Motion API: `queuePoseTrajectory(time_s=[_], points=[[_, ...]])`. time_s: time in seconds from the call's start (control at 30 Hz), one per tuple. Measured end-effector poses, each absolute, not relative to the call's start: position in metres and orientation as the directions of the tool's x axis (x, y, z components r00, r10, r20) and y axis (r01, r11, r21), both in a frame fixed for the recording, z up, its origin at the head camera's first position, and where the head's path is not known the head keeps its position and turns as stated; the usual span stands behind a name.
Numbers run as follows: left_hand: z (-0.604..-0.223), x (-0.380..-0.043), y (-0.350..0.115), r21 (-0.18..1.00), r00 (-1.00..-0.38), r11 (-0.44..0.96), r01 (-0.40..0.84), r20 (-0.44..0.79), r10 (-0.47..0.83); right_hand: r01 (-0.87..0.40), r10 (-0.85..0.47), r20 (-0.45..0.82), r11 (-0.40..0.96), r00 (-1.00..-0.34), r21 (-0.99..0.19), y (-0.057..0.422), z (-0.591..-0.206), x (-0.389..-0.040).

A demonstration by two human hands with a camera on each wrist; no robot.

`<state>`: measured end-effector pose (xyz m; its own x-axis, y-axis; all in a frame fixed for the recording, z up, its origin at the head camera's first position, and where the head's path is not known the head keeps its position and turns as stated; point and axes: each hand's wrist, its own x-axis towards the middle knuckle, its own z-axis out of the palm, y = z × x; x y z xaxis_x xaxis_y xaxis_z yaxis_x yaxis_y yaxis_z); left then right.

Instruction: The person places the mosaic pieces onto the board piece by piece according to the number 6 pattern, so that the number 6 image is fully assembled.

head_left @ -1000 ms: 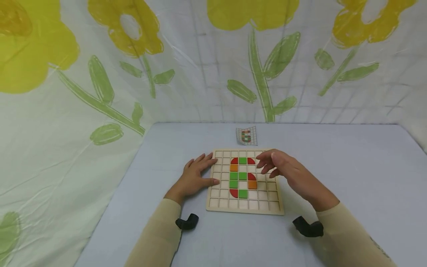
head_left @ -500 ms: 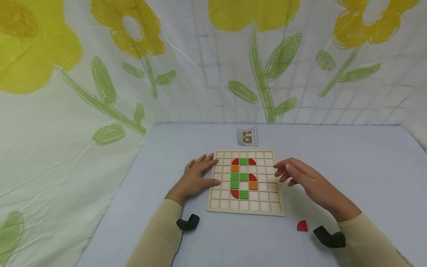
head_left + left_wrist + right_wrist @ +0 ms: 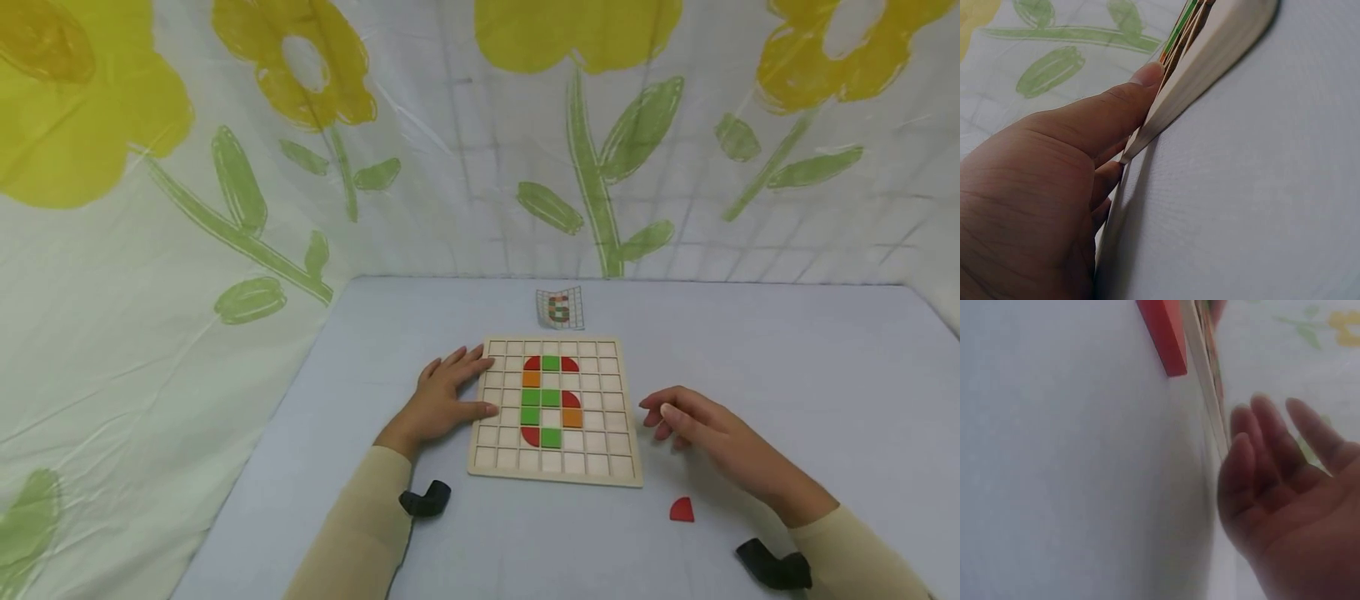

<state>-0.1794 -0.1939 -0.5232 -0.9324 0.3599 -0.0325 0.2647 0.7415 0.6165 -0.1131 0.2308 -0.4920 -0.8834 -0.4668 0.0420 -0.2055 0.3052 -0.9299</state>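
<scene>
In the head view a wooden grid board (image 3: 598, 467) lies on the table, with red quarter-round, green square and orange square tiles set in some cells. My left hand (image 3: 437, 402) rests at the board's left edge, thumb and fingertips touching its rim; the left wrist view shows the thumb (image 3: 1116, 106) on top of that edge. My right hand (image 3: 708, 429) hovers just off the right side, its fingers loosely bent and holding nothing. On the table near that hand lies a loose red quarter-round tile (image 3: 682, 510), which looks thick in the right wrist view.
Behind the board lies a small slip of paper (image 3: 559, 308) printed with a gridded tile pattern. White table surface (image 3: 810, 358) extends to the right. A flower-printed curtain (image 3: 442, 167) hangs at the table's far edge.
My right hand has moved from over the board's upper right to the right and nearer, off the board. The loose red tile, out of sight at first, now shows. My left hand has stayed put.
</scene>
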Motion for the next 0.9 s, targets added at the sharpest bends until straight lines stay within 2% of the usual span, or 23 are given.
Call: queuePoseTrajectory(time_s=[0.23,0.37,0.5,0.73,0.9], points=[[-0.523,-0.179,-0.192,0.609,-0.934,0.746,0.269,-0.023,0.356,-0.171,-0.527,-0.017,0.305,-0.85,-0.937,0.242,-0.505,-0.108],[-0.522,-0.18,-0.193,0.604,-0.935,0.752,0.264,-0.031,0.353,-0.199,-0.582,-0.014,0.3,-0.813,-0.933,0.248,-0.512,-0.108],[-0.523,-0.182,-0.193,0.596,-0.935,0.757,0.268,-0.029,0.353,-0.259,-0.618,-0.019,0.358,-0.786,-0.897,0.254,-0.511,-0.11],[-0.521,-0.181,-0.193,0.601,-0.934,0.753,0.268,-0.03,0.356,-0.311,-0.659,-0.1,0.476,-0.745,-0.823,0.263,-0.507,-0.11],[-0.523,-0.18,-0.194,0.607,-0.932,0.747,0.269,-0.031,0.361,-0.376,-0.696,-0.065,0.461,-0.715,-0.804,0.262,-0.507,-0.108]])
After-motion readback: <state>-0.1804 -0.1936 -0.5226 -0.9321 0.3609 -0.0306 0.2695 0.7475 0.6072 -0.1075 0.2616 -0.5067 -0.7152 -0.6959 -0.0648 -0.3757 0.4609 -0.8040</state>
